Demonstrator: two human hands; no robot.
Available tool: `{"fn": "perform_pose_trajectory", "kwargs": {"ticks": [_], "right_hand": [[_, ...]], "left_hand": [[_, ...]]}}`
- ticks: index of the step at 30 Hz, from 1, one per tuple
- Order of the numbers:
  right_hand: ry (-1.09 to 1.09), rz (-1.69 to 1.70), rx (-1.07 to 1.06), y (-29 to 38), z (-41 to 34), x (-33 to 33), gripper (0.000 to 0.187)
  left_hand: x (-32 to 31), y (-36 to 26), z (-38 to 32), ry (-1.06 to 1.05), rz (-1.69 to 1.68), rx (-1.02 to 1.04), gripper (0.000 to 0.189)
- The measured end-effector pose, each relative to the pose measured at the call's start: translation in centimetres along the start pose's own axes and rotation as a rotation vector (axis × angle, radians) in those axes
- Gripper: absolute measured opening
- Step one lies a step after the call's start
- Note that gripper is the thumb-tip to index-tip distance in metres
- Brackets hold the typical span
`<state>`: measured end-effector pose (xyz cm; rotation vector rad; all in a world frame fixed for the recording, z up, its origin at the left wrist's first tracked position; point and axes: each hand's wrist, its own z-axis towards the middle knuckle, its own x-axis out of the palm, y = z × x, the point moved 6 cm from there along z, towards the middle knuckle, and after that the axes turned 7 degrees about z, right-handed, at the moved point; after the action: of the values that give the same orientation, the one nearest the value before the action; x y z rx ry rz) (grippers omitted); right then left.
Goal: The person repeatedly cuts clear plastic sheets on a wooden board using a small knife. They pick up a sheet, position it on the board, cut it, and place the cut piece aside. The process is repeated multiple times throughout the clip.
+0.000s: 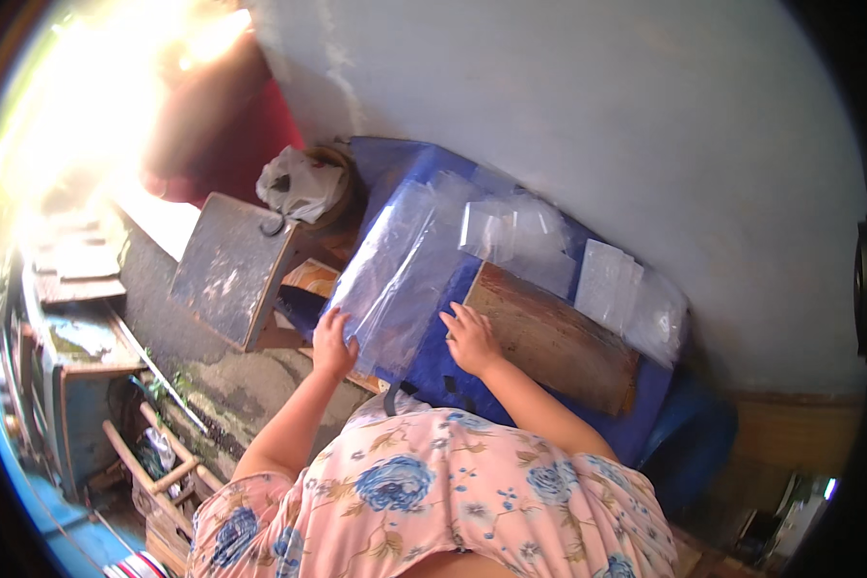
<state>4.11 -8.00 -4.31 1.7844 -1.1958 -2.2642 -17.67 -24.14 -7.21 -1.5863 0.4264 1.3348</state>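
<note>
Before me is a surface covered with a blue sheet [433, 390]. Long clear plastic sheets or bags [397, 267] lie over its left part. My left hand [334, 343] rests at their near left edge, fingers apart. Just right of the clear plastic, my right hand [471, 338] is spread at the left end of a worn wooden board [556, 332]; whether it touches the board cannot be told. Behind the board lie smaller clear plastic bags [513, 227], and a stack of whitish plastic bags [607, 282] sits at the right. Neither hand grips anything visible.
A grey wall [585, 108] rises behind the covered surface. To the left stand a worn box or panel [235, 267] and a round container holding a white plastic bag [307, 184]. A wooden frame [173, 477] is at the lower left, and a blue object [701, 441] at the right.
</note>
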Motion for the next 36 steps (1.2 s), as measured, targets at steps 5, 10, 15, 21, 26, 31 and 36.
{"fn": "perform_pose_trajectory", "kwargs": {"ticks": [5,10,15,21,26,31,36], "right_hand": [[-0.132,-0.065,0.178,-4.6,5.1,0.4,0.049],[-0.464,-0.081,0.584,-16.7,9.2,-5.1,0.053],[-0.503,-0.116,0.829,-24.2,10.1,-11.5,0.05],[-0.1,-0.327,0.415,-21.3,19.0,-10.3,0.048],[-0.1,-0.334,0.415,-21.5,24.7,-6.0,0.031],[-0.08,-0.494,0.406,-23.7,25.8,-4.7,0.021],[-0.45,-0.107,0.373,-22.2,24.4,-9.2,0.02]], "left_hand": [[3.3,-5.0,-0.1,0.321,0.119,0.211,0.061],[1.0,-2.9,-1.7,0.202,-0.157,0.134,0.052],[-1.8,2.6,-5.1,0.051,-0.148,-0.004,0.044],[-3.0,6.0,-9.4,-0.069,-0.162,-0.204,0.043],[-2.6,6.6,-12.1,-0.063,-0.164,-0.349,0.044],[-2.5,6.8,-14.4,-0.098,-0.149,-0.431,0.044],[-2.6,5.2,-13.3,-0.086,-0.219,-0.446,0.043]]}}
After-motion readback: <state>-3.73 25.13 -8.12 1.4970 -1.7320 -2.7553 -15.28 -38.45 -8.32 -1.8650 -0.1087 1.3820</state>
